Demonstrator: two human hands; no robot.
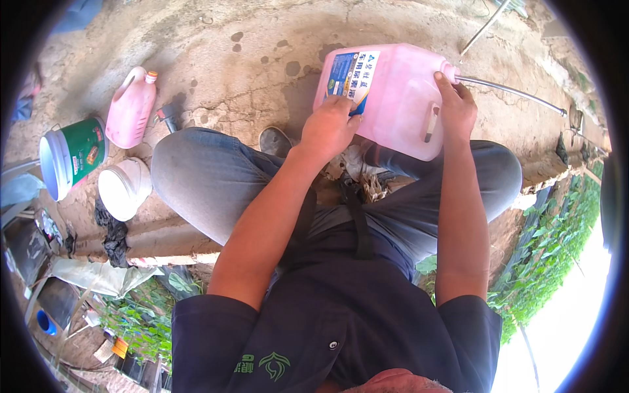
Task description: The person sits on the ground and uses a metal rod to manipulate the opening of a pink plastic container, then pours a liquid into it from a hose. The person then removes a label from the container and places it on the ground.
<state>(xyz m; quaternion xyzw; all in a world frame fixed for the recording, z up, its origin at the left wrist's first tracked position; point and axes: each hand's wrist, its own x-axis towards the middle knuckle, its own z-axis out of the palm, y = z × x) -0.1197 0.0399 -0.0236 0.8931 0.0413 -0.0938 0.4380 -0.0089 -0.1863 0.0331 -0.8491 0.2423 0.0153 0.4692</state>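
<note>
A large pink translucent plastic jug (393, 93) lies tilted on its side before my knees, its neck towards the right. Around that neck my right hand (457, 100) is closed, thumb on the near side and fingers behind. A thin shiny tube (511, 93) sticks out of the mouth and bends down to the right, ending in a small dark tip. My left hand (331, 123) rests with curled fingers on the lower corner of the jug's blue and white label (355, 73). What its fingertips grip, if anything, is hidden. The jug's moulded handle (432, 123) faces me.
At left stand a smaller pink jug with an orange cap (132, 110), a green bucket (83, 150) and a white bucket (125, 186). A dark-headed tool (167, 115) lies near my left knee. A thin pole (484, 29) leans at upper right. Wet spots mark the concrete (231, 98).
</note>
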